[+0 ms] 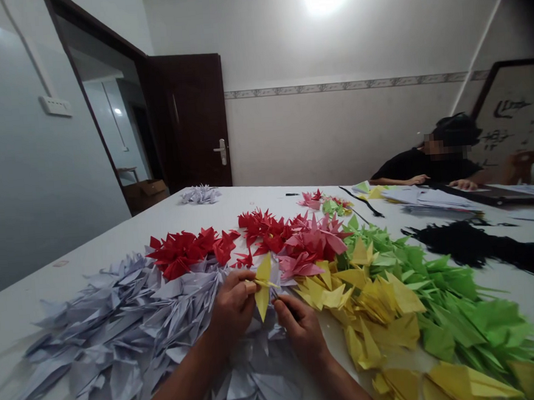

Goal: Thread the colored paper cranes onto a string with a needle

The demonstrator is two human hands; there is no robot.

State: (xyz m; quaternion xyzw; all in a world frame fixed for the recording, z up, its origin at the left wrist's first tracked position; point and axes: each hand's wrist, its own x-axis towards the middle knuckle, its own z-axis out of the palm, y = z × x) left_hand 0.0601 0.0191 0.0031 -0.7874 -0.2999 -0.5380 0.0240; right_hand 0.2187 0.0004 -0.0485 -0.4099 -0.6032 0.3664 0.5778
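A folded yellow paper crane (264, 286) is pinched between the fingers of my left hand (234, 303), wings pointing up and down. Just to its right, my right hand (301, 324) is closed, thumb against fingers, close to the crane's underside. A thin dark tip shows at that pinch, too small to name. Beneath and left of my hands lies a wide heap of white paper cranes (134, 337). Yellow cranes (379, 302) are piled by my right hand, with green ones (461, 296) beyond them. Red cranes (179, 252) and pink cranes (313, 242) lie ahead of my hands.
Black strands (475, 243) are bunched at the right of the white table (248, 195). Papers (431, 199) are stacked near a person in black (433, 164) seated at the far right. A small white pile (201, 194) sits at the far edge, before a brown door (192, 120).
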